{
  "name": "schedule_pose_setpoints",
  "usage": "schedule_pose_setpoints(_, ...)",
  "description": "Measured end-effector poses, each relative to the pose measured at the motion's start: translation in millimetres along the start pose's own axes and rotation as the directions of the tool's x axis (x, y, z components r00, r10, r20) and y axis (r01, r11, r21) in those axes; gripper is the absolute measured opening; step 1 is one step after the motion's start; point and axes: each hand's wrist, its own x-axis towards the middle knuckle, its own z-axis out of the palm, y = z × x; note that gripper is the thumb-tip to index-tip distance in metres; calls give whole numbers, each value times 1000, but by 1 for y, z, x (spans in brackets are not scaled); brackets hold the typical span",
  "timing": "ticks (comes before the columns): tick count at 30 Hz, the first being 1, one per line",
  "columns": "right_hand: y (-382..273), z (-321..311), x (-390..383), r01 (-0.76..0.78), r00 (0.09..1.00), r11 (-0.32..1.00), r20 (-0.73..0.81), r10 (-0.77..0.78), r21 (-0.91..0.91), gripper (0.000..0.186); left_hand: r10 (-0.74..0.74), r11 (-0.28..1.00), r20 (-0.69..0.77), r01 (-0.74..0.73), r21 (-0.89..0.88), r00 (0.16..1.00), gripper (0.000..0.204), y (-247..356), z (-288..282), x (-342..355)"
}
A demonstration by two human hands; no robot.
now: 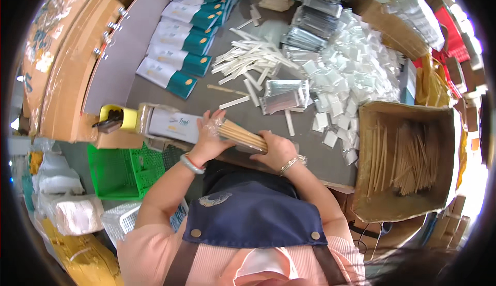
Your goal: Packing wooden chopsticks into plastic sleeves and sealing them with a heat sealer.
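Observation:
Both hands are at the table's front edge on a bundle of pale wooden sticks point(243, 133), which lies slanted in what looks like clear wrapping. My left hand point(209, 141) grips its left end, fingers curled over crinkled plastic. My right hand point(276, 151) is closed around the right end. Just left of the bundle sits a long white printed carton or packet point(170, 127) in an open holder. Above the hands lie loose white strips point(248, 61) and stacked clear plastic packets point(284, 96).
Teal-and-white packets point(175, 58) line the back left. Small clear sachets point(341, 79) heap at the right, above a cardboard box of wooden sticks point(374, 203). A yellow holder with dark tools point(124, 115) sits left, cardboard boxes point(72, 79) beside it, green crate point(111, 169) below.

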Motion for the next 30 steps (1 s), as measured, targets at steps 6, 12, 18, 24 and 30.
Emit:
schedule_pose_setpoints(6,63,-39,-11,-314,778,891,-449,439,328,39,141,990,-125,-137,39,982,34,2,-17,52)
schedule_pose_setpoints(12,112,-48,-8,-496,690,835,-476,545,236,43,15,985,43,-22,169,999,15,-9,-10,84)
schedule_pose_setpoints(18,105,-45,-15,-462,726,880,-523,447,111,43,186,978,-90,-193,-74,978,13,34,8,86)
schedule_pose_setpoints(24,96,-52,-26,-347,712,905,-559,425,245,23,354,933,-174,-334,134,919,28,77,39,105)
schedule_pose_setpoints(30,88,-58,-35,-282,700,922,-600,386,264,18,358,930,-80,-347,123,930,34,65,41,104)
